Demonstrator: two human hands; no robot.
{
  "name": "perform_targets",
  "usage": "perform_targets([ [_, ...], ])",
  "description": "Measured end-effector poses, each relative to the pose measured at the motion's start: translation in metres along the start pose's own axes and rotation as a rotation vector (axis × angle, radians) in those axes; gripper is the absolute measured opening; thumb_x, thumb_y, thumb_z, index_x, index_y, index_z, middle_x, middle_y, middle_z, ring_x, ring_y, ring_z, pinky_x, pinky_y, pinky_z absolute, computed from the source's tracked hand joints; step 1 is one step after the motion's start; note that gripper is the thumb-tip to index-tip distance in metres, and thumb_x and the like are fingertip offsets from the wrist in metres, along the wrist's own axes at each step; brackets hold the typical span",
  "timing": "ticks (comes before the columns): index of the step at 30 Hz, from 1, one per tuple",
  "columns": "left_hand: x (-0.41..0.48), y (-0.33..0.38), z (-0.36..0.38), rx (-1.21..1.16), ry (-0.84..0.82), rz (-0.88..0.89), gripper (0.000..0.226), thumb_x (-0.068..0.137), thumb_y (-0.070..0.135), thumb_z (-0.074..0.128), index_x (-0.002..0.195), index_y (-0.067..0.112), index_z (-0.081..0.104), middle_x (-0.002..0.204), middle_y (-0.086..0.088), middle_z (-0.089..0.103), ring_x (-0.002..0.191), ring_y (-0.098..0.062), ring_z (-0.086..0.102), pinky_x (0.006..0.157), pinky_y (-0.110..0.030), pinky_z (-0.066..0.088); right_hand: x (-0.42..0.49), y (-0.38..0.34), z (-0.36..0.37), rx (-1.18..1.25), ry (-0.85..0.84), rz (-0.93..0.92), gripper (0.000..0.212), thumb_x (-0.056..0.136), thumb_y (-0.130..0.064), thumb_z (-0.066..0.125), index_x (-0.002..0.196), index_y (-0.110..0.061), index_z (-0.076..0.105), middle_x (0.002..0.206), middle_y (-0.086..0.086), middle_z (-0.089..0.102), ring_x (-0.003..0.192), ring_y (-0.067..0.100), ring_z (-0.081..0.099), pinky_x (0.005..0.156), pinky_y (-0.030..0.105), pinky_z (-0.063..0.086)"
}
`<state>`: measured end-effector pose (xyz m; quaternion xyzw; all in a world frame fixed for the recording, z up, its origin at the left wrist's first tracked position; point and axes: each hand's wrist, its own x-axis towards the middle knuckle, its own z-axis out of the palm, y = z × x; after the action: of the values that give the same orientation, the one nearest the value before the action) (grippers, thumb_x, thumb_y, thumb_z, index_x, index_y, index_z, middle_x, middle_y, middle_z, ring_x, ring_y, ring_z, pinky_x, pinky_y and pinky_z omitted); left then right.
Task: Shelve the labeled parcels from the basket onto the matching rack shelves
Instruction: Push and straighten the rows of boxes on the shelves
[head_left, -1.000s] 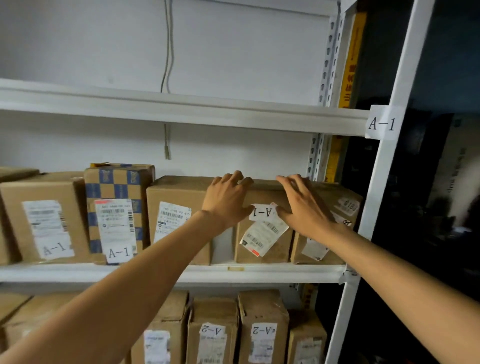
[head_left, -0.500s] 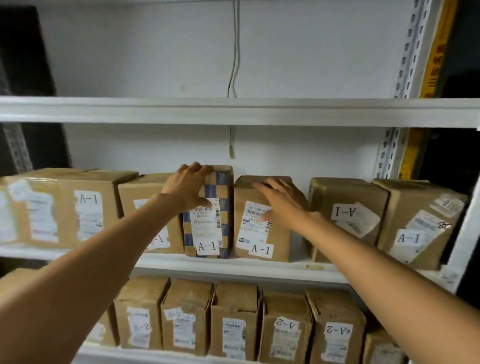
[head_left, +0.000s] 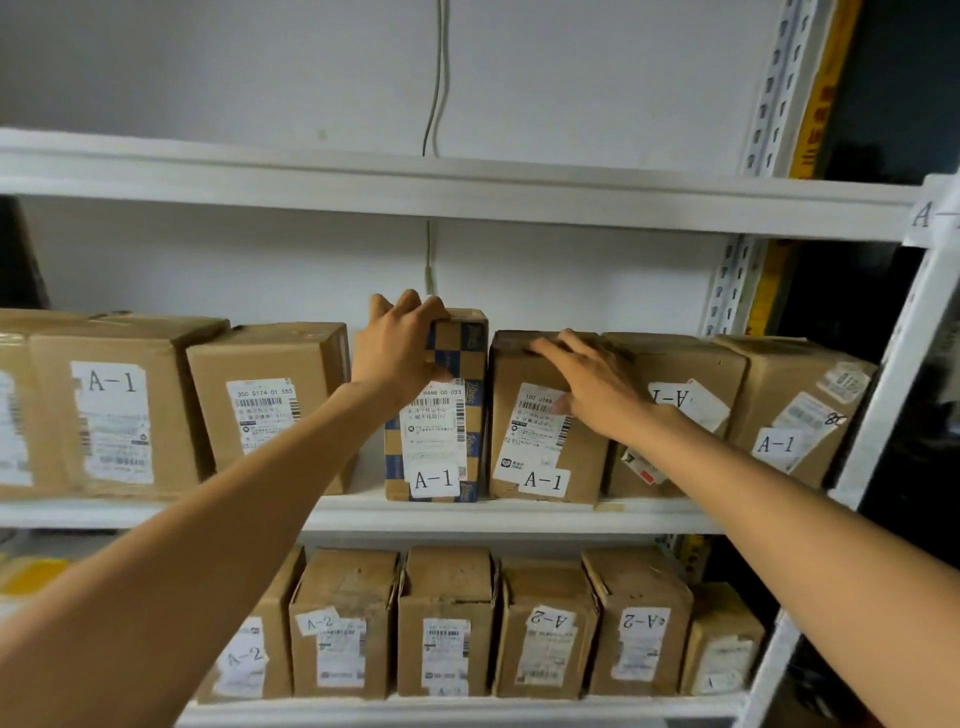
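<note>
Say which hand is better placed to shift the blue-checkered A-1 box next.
Likely left. The left hand grips the blue-checkered box at its top, fingers curled over; the right hand lies flat on the plain brown box beside it.

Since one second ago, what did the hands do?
Both moved left off the upside-down-label box. The left grip took hold of the checkered box, the right grip pressed flat on the brown box beside it, and both boxes slid right, closing the gap. Other parcels stayed put.
</note>
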<state>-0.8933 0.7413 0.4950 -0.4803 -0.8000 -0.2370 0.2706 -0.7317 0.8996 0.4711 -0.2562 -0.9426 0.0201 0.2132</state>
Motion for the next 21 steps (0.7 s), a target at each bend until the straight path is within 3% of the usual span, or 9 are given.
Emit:
perform_targets([
  [5, -0.003, 0.003, 0.003, 0.030, -0.006, 0.020, 0.068, 0.076, 0.042, 0.075, 0.135, 0.026, 0.045, 0.126, -0.002, 0.048, 0.121, -0.027, 0.036, 0.073, -0.030, 0.040, 0.000, 0.005, 0.001, -0.028, 0.009, -0.020, 0.082, 0.082, -0.001, 0.068, 0.146, -0.035, 0.030, 0.154, 0.002, 0.026, 0.137, 0.033, 0.033, 0.111, 0.052, 0.033],
  [9, -0.010, -0.010, -0.002, -0.040, -0.020, 0.053, 0.078, 0.081, 0.038, 0.071, 0.146, 0.025, 0.031, 0.143, -0.004, 0.038, 0.131, -0.028, 0.030, 0.101, -0.038, 0.039, -0.001, -0.008, -0.003, 0.023, -0.021, -0.028, 0.086, 0.076, -0.018, 0.078, 0.146, -0.022, 0.028, 0.150, 0.008, 0.023, 0.134, 0.031, 0.033, 0.108, 0.047, 0.036],
  [12, -0.023, -0.028, -0.012, -0.081, 0.025, 0.017, 0.070, 0.085, 0.034, 0.067, 0.146, 0.022, 0.033, 0.146, -0.004, 0.037, 0.133, -0.025, 0.032, 0.106, -0.037, 0.036, 0.001, -0.046, -0.008, -0.025, 0.212, -0.160, 0.069, 0.074, -0.037, 0.075, 0.130, -0.011, 0.044, 0.126, 0.012, 0.042, 0.113, 0.027, 0.043, 0.092, 0.043, 0.044],
  [16, -0.052, -0.071, -0.035, -0.029, 0.041, -0.066, 0.064, 0.084, 0.024, 0.068, 0.141, 0.020, 0.040, 0.143, -0.004, 0.039, 0.130, -0.025, 0.037, 0.103, -0.036, 0.039, 0.014, -0.123, -0.001, -0.061, 0.392, -0.403, 0.051, 0.076, -0.033, 0.071, 0.117, -0.008, 0.053, 0.111, 0.012, 0.054, 0.099, 0.029, 0.050, 0.076, 0.041, 0.050],
  [21, -0.079, -0.144, -0.071, 0.095, 0.078, -0.163, 0.060, 0.084, 0.023, 0.068, 0.139, 0.016, 0.046, 0.137, -0.005, 0.045, 0.126, -0.024, 0.039, 0.101, -0.036, 0.039, 0.036, -0.204, 0.020, -0.092, 0.193, -0.536, 0.056, 0.083, -0.036, 0.065, 0.129, -0.010, 0.047, 0.121, 0.009, 0.052, 0.114, 0.026, 0.045, 0.093, 0.042, 0.043],
])
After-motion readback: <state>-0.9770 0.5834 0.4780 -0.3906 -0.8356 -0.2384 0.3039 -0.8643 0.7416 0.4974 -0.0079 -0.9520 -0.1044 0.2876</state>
